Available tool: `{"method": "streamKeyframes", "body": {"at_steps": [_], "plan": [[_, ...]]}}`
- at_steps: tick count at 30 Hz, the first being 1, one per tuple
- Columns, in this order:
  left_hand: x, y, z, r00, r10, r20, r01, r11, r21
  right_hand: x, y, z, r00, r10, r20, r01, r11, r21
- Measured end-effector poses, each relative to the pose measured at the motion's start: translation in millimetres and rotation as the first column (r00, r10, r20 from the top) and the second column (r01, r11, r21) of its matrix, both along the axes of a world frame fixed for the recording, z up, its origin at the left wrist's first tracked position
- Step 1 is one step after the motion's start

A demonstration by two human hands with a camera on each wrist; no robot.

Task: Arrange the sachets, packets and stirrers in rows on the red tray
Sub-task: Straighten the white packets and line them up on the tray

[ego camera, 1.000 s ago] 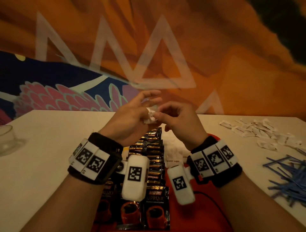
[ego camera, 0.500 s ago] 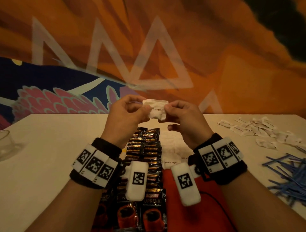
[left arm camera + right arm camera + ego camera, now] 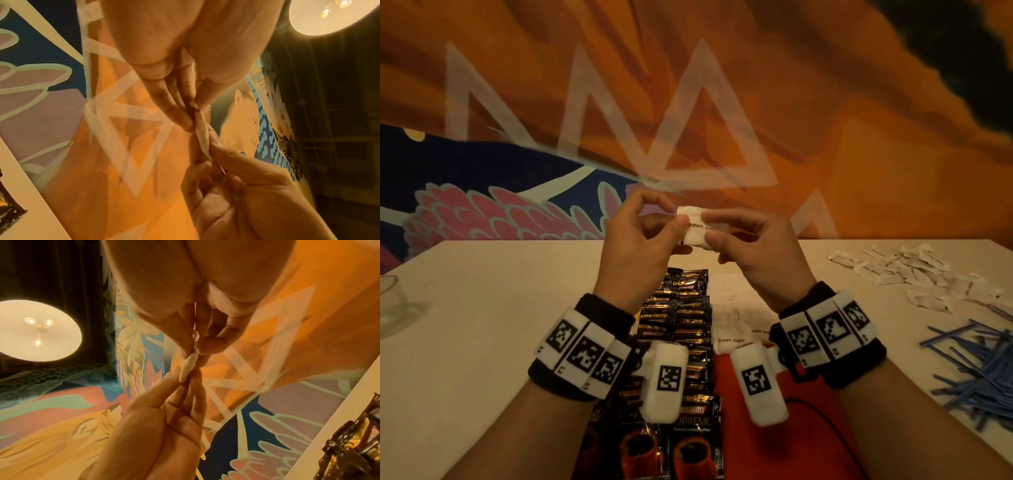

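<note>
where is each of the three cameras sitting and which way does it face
Head: on the head, facing forward and down at the table; both forearms, left hand and right hand show.
Left wrist: under the left palm, looking up along its fingers at mural and lamp.
Right wrist: under the right palm, looking up likewise.
Shared: all three show the brown sugar sachet pinched by both hands.

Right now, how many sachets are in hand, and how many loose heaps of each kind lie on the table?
Brown sugar sachet, pinched by left hand and right hand: 1
White sachet heap: 1
Blue stirrer heap: 1
Total: 3
</note>
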State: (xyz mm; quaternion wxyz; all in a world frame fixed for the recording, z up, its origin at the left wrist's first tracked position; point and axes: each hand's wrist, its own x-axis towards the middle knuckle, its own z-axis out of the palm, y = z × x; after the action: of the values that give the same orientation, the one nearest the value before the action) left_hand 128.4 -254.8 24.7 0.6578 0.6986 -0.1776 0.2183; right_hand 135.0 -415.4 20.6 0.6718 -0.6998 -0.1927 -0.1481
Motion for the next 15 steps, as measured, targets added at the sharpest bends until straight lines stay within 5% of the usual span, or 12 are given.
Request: {"method": "streamKeyframes", "body": {"at_steps": [4,9,15], "plan": [[1,0,-1,0.999,-0.028,0.046,0.020,0.984,0.176,0,-3,1,1.000,0.003,-0.003,-0.003,1.000,0.025],[1,1,-1,0.999,0.018,0.038,-0.026,0.975,0.220,3,-7,2,0.993,0.038,-0.112,-0.027,0.995,0.097],[-2,-1,1,0.998,0.033,0.047,-0.046,0.951,0.307,3,-25,0,0.973,0.069,-0.218,-0.070,0.998,0.006]]}}
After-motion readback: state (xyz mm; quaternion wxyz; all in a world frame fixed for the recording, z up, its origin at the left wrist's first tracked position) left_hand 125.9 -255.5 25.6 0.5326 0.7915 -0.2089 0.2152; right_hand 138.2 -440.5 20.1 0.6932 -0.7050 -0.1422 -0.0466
